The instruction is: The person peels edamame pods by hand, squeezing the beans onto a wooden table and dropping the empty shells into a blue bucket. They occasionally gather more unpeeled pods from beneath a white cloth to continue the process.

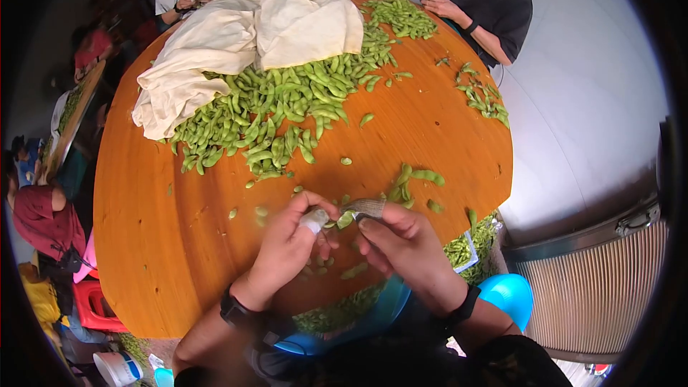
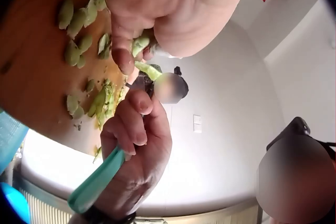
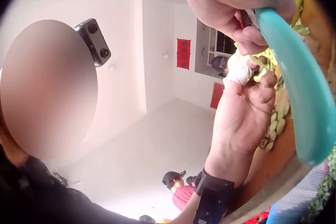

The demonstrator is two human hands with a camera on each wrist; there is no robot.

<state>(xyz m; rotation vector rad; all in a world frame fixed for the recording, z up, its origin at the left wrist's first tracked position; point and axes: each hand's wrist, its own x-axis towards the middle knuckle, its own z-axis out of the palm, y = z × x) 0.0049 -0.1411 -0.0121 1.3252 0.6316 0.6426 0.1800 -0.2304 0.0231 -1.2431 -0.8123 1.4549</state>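
Note:
Over the near edge of the table, my left hand [image 1: 287, 244], with white tape on a fingertip, pinches a green soybean pod [image 1: 345, 219]. My right hand [image 1: 416, 244] comes in from the other side, its fingertips right at the pod. A grey wrap [image 1: 369, 207] covers one of its fingers. In the left wrist view, the right hand's curled fingers hold a tool with a teal handle [image 2: 100, 179]; the handle [image 3: 294, 87] also shows large in the right wrist view. The tool's working end is hidden in the fingers, so I cannot tell its kind.
A large pod heap [image 1: 279, 100] lies on the round wooden table [image 1: 444, 150], partly under a cream cloth [image 1: 308, 25]. Loose pods [image 1: 408, 183] lie beyond my hands. Below sits a blue basin [image 1: 390, 304] with green contents. A person [image 1: 491, 11] works across the table.

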